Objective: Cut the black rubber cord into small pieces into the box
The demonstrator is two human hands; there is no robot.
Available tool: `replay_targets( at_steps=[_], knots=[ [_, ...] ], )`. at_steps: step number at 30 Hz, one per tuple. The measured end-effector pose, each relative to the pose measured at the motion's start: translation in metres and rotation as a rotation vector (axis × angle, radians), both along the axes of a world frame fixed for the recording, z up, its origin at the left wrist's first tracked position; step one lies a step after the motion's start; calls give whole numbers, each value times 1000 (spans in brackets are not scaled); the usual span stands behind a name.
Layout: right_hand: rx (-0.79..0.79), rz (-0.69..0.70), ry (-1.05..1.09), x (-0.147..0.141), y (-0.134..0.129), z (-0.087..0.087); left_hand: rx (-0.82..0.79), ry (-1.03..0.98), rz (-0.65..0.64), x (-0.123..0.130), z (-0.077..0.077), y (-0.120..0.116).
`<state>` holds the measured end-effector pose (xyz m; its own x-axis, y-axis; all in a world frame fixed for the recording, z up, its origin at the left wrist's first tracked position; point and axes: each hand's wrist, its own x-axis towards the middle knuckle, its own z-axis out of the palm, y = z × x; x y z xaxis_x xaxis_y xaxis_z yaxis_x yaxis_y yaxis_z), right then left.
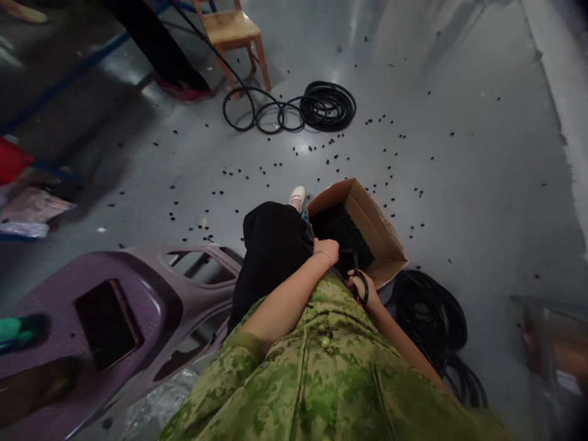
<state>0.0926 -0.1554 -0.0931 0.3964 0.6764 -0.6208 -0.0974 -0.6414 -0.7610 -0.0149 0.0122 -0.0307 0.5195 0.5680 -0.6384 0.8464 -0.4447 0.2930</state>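
Note:
Just above the near side of an open cardboard box [381, 236], my left hand [326, 248] is closed, with a bracelet at its wrist. A thin dark length, which looks like black hose, shows beside its fingers; the fingers hide most of it. My right hand [366, 288] grips black-handled scissors [361, 283], their blades pointing up toward the box. Inside the box lies a heap of small black pieces [342, 229]. At the right of the box, a coil of black hose [427, 312] rests on the floor.
Many small black pieces are scattered over the grey floor [482, 202]. Another black hose coil [328, 107] lies ahead near a wooden chair [232, 27]. Another person's leg [160, 46] is beside the chair. At my left, a phone [109, 323] lies on a purple plastic stool [160, 300].

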Motion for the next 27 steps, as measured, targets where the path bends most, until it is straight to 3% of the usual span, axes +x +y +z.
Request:
replay_targets(
  at_steps=[4,11,27],
  knots=[
    [-27,-64,133,2,-1,8,7,-9,-8,0,1,0],
    [26,59,50,-1,0,6,-6,-30,-37,0,5,-2],
    [2,29,27,-4,4,16,10,-29,-100,1,3,-4]
  ],
)
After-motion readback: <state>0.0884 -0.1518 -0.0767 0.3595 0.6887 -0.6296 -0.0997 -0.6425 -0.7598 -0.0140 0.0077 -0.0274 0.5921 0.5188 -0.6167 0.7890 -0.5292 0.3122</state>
